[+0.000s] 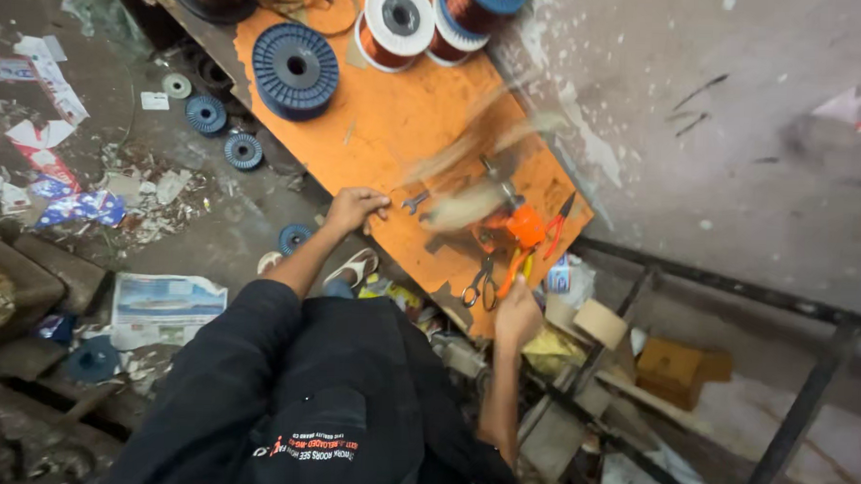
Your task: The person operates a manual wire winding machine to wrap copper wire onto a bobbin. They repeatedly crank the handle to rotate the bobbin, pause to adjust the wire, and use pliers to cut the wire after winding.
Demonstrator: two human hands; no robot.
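Observation:
My left hand (355, 208) rests with fingers spread on the near edge of an orange board (396, 126), beside a small metal spanner (415, 201). My right hand (518, 317) is closed in a fist at the board's lower corner, and it seems to grip the thin handle of an orange-handled tool (515, 266). Grey scissors (481, 284) lie just left of that hand. Red-handled pliers (555, 227) lie just above it. A pale, motion-blurred object (465, 207) lies between the hands; I cannot tell what it is.
A large blue spool (295, 70) and two copper wire spools (392, 23) (472, 10) stand at the board's far end. Small blue spools (206, 115), paper scraps and a newspaper (166, 304) litter the floor at left. A tape roll (599, 322), cardboard box (669, 370) and dark metal bars (807, 398) are at right.

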